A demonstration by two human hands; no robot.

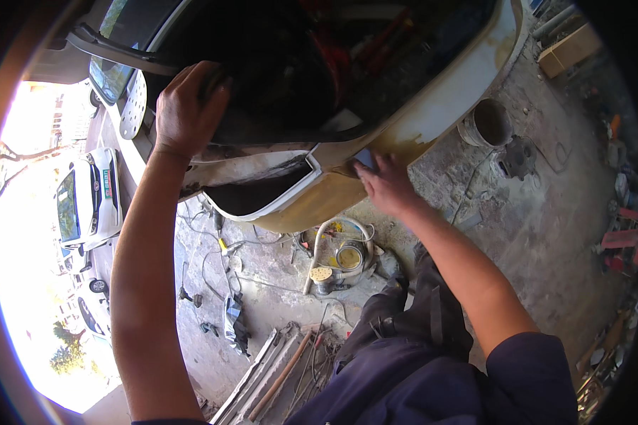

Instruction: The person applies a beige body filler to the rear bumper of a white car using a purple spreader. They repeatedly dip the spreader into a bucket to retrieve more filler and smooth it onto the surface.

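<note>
A white car body [468, 92] with tan filler patches [312, 198] fills the upper middle, beside a dark rear window [276, 78]. My right hand [390, 185] presses a small flat blue-grey sanding pad [365, 159] on the filler by the window's lower corner, fingertips over its edge. Higher up at the left, my left hand [188, 110] is curled at the window's dark edge. Something dark lies between its thumb and fingers, and I cannot make out what. Below the window, a tail-light opening [262, 193] gapes without a lamp.
On the dusty floor stand a round machine with a hose [350, 255], loose cables [241, 244] and a dirty bucket [487, 124]. Long bars and rods [276, 375] lie near my feet. A cardboard box [569, 51] sits far right; a white car [88, 198] is parked outside left.
</note>
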